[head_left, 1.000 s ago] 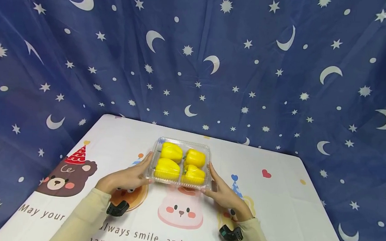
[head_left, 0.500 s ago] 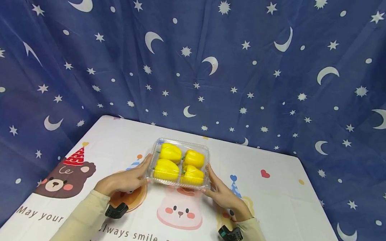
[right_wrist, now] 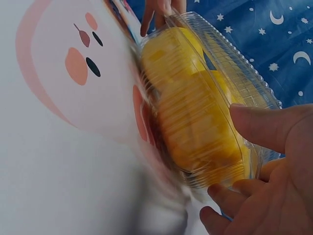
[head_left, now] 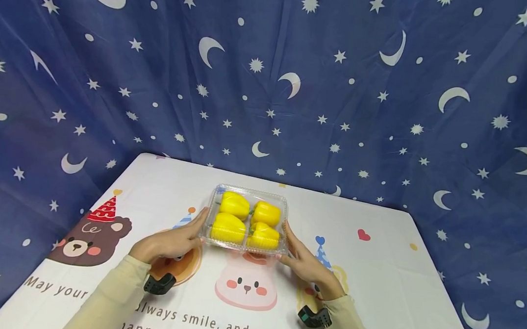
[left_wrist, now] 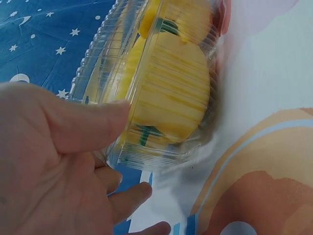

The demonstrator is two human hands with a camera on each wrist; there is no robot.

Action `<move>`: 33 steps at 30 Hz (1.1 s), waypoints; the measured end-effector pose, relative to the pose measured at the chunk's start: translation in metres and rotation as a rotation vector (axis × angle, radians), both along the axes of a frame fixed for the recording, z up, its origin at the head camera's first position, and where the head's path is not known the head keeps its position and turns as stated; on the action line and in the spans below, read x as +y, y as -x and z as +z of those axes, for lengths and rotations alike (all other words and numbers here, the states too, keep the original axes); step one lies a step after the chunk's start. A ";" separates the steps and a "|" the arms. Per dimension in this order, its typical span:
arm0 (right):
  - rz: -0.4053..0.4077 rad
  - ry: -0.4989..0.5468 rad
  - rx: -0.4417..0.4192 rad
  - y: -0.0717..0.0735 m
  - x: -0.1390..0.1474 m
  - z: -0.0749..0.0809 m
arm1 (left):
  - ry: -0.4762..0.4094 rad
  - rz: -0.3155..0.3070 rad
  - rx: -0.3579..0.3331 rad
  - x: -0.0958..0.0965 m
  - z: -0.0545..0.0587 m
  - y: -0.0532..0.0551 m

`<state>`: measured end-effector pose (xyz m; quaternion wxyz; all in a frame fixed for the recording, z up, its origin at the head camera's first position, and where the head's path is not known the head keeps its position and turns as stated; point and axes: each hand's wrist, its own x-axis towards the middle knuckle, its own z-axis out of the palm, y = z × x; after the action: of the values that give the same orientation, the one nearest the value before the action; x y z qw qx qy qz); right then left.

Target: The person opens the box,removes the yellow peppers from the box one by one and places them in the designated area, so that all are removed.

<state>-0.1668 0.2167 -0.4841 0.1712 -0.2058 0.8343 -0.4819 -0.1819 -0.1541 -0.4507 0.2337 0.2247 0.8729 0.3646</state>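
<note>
A clear plastic clamshell box [head_left: 253, 189] with a ridged rim lies near the middle of the table, its lid down. Inside sit several yellow bell peppers [head_left: 234, 205] with green stems. My left hand [head_left: 172, 242] holds the box's left side; the left wrist view shows the thumb [left_wrist: 98, 125] on the rim at the near corner and the fingers around the end wall. On the opposite side my right hand [head_left: 307, 262] grips the box the same way, its thumb [right_wrist: 257, 125] over the rim and its other fingers low at the corner.
A white tablecloth [head_left: 364, 291] printed with cartoon animals and lettering covers the table. Behind it hangs a dark blue curtain [head_left: 317, 152] with moons and stars, close to the table's back edge. Black straps with camera mounts [head_left: 160, 283] sit on both wrists.
</note>
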 end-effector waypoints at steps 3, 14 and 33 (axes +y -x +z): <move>0.004 0.008 -0.001 0.000 -0.001 0.000 | 0.003 0.004 0.009 0.001 0.002 -0.001; 0.016 0.040 0.023 0.001 -0.003 -0.001 | 0.046 0.006 0.060 -0.001 0.009 -0.001; -0.088 -0.079 0.133 -0.008 -0.004 -0.003 | 0.069 -0.017 0.102 0.006 0.012 -0.009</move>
<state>-0.1591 0.2130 -0.4875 0.1023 -0.1936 0.8704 -0.4409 -0.1734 -0.1479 -0.4387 0.1999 0.2423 0.8938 0.3202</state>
